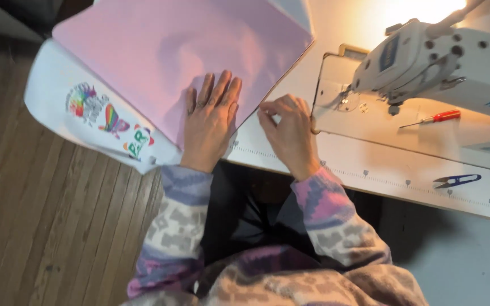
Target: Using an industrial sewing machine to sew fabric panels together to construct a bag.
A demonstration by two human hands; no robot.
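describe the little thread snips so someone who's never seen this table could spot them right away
Start at the white sewing machine on the right of the table. Drop to the table's near edge with its ruler marks; the thread snips lie there, beyond the right hand. Their blue handles and paired blades set them apart from the red-handled screwdriver higher up.

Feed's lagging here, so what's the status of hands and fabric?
Left hand flat on pink fabric sheet. Right hand pinching its edge. White sewing machine right of it, apart.
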